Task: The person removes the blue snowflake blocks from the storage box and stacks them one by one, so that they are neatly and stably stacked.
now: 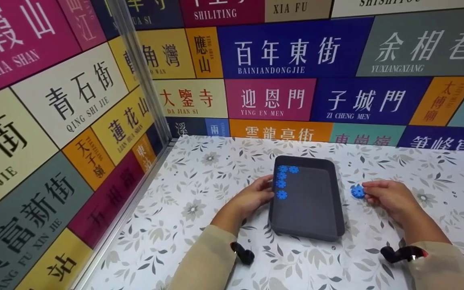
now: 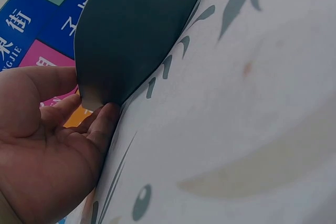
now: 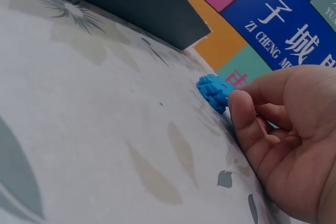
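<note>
A dark grey rectangular tray (image 1: 306, 237) lies on the table, with several blue notched plastic discs (image 1: 281, 195) along its left side and far left corner. My left hand (image 1: 255, 197) is at the tray's left wall; in the left wrist view, its thumb and curled fingers (image 2: 107, 121) hold the tray's edge (image 2: 131, 30). To the right of the tray, my right hand (image 1: 391, 197) pinches a blue notched disc piece (image 1: 357, 191) between thumb and fingers. Close up in the right wrist view, this blue piece (image 3: 214, 92) looks layered, just above or touching the cloth.
A white tablecloth (image 1: 199, 245) with grey leaf and flower print covers the table. Behind and to the left stand walls of coloured sign panels (image 1: 288, 48), meeting at a metal corner post (image 1: 147, 72). Dark wrist devices (image 1: 243, 253) sit at both sleeves.
</note>
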`<action>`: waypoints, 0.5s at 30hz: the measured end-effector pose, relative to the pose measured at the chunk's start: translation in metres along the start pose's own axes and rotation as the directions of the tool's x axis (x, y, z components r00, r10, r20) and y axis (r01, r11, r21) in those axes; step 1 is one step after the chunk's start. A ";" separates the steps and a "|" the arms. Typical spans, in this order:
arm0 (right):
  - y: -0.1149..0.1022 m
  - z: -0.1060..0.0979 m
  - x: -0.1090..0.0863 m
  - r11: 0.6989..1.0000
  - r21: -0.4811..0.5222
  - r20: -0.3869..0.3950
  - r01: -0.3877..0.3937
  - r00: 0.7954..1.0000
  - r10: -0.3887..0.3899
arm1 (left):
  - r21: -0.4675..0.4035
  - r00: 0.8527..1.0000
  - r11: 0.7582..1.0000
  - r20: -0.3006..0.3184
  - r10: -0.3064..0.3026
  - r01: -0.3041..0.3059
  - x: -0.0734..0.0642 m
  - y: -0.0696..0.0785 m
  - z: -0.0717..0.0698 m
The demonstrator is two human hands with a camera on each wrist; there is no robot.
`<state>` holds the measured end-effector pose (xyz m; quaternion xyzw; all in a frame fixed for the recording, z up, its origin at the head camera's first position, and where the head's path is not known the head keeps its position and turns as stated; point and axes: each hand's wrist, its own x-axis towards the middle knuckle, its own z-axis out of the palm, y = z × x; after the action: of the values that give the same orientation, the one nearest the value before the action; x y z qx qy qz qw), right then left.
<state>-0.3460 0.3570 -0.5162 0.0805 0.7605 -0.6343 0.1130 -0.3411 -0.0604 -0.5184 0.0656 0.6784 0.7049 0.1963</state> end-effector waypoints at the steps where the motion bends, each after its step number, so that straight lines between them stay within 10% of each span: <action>1: 0.000 0.000 0.000 1.000 -0.009 -0.005 -0.003 1.000 0.003 | 0.001 1.000 1.000 -0.001 0.002 -0.002 0.000 0.000 0.000; 15: 0.000 0.002 0.002 0.996 -0.075 -0.050 -0.056 0.997 0.053 | -0.006 1.000 1.000 -0.004 0.008 -0.008 0.001 -0.002 0.000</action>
<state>-0.3481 0.3553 -0.5167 0.1121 0.7843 -0.5992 0.1149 -0.3417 -0.0595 -0.5207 0.0661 0.6765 0.7078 0.1924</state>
